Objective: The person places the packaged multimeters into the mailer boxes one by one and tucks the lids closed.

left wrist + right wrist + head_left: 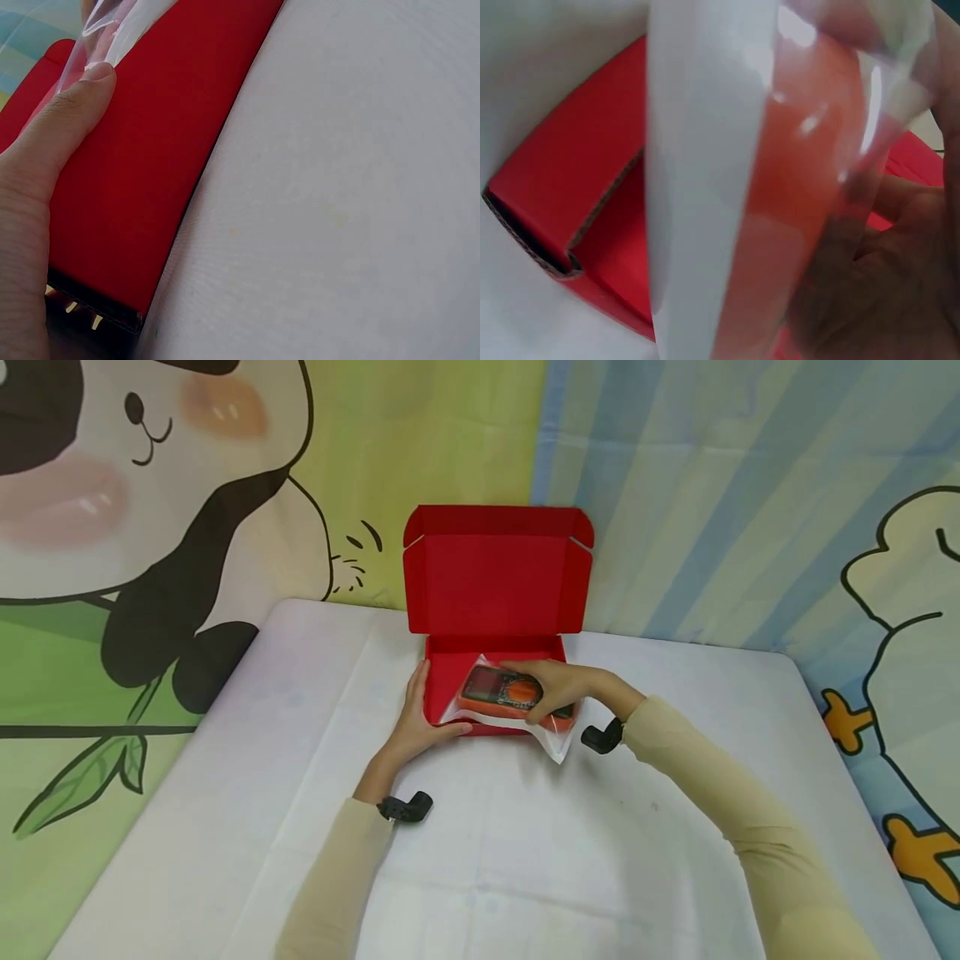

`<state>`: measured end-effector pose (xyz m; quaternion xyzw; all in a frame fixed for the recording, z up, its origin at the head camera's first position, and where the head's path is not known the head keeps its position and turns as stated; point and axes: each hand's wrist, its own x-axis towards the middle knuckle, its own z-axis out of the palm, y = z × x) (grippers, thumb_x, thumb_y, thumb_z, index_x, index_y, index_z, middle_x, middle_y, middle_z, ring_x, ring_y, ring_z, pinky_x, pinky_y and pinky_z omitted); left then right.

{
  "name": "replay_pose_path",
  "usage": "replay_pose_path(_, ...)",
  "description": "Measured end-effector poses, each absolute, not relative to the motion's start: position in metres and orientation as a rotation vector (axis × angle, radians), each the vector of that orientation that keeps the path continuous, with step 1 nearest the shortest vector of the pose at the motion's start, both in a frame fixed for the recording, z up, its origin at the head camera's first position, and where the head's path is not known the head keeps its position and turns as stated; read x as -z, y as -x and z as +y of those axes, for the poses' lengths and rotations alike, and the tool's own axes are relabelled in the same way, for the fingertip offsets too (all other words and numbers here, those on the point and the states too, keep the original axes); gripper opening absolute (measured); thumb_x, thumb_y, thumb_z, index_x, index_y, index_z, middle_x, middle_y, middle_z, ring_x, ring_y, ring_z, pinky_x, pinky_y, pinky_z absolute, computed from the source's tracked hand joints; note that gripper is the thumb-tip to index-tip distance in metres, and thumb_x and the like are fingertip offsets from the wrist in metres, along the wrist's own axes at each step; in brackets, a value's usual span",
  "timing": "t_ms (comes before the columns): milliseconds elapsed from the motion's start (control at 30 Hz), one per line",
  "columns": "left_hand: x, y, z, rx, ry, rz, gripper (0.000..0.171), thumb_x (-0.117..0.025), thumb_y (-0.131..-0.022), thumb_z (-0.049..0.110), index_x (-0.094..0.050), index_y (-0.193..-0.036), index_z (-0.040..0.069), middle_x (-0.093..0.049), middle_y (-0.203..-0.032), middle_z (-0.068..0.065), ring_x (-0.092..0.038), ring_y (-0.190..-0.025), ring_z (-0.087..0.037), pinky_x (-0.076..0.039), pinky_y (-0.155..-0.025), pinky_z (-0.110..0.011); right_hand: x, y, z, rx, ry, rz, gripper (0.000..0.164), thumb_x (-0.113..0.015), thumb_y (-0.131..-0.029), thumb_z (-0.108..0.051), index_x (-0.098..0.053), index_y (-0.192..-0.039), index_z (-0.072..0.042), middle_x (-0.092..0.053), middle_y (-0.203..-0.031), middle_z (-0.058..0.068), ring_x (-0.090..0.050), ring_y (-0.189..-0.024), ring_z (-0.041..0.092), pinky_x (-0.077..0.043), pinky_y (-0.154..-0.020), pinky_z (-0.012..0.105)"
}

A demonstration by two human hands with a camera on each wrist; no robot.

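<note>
A red cardboard box [498, 578] stands on the table with its lid raised at the back. An orange multimeter [523, 692] in a clear and white plastic bag [557, 743] lies tilted over the box's open tray. My right hand [557, 683] grips the bagged multimeter from above, thumb on the near side and fingers on the far side. My left hand [415, 718] holds the box at its front left corner, fingers along the left wall and thumb at the front rim. In the left wrist view, the thumb [75, 112] lies over the box's front wall [150, 165], its tip beside the bag.
A white-covered table [487, 877] surrounds the box. Behind it hangs a cloth backdrop [450, 435] with cartoon animals and stripes, close to the raised lid. A black wrist camera [406, 807] is strapped to the left wrist, and another black camera [602, 737] to the right.
</note>
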<state>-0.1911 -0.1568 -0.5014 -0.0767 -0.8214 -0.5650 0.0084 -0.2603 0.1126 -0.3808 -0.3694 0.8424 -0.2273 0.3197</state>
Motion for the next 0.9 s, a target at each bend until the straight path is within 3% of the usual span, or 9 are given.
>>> replay_pose_path(267,0.502,0.19,-0.157,1.766,0.237,-2.571,0.121,-0.085,-0.071,0.044,-0.002,-0.158,0.024,-0.001,-0.162,0.005,-0.011,-0.147,-0.023,-0.03,-0.111,-0.06,0.379,0.271,0.097,0.538,0.986,2.209,0.099,-0.079,-0.077,-0.023,-0.021,-0.156,-0.013,-0.042,-0.14,0.011,-0.039,-0.124,0.027,-0.047,-0.097,0.042)
replay_pose_path(500,0.504,0.19,-0.157,1.77,0.24,-2.568,0.12,-0.085,-0.073,0.036,-0.001,-0.158,0.026,0.0,-0.163,0.004,-0.009,-0.148,-0.024,-0.025,-0.112,-0.061,0.38,0.28,0.085,0.519,1.027,2.192,0.1,-0.081,-0.076,-0.02,-0.021,-0.156,-0.013,-0.042,-0.141,0.009,-0.039,-0.125,0.026,-0.045,-0.1,0.041)
replay_pose_path(900,0.502,0.19,-0.158,1.768,0.245,-2.564,0.119,-0.085,-0.073,0.032,-0.002,-0.158,0.025,-0.001,-0.163,0.003,-0.011,-0.147,-0.024,-0.03,-0.11,-0.059,0.38,0.294,0.073,0.44,1.032,2.176,0.097,-0.081,-0.076,-0.018,-0.024,-0.155,-0.016,-0.038,-0.146,0.009,-0.034,-0.131,0.027,-0.045,-0.103,0.044)
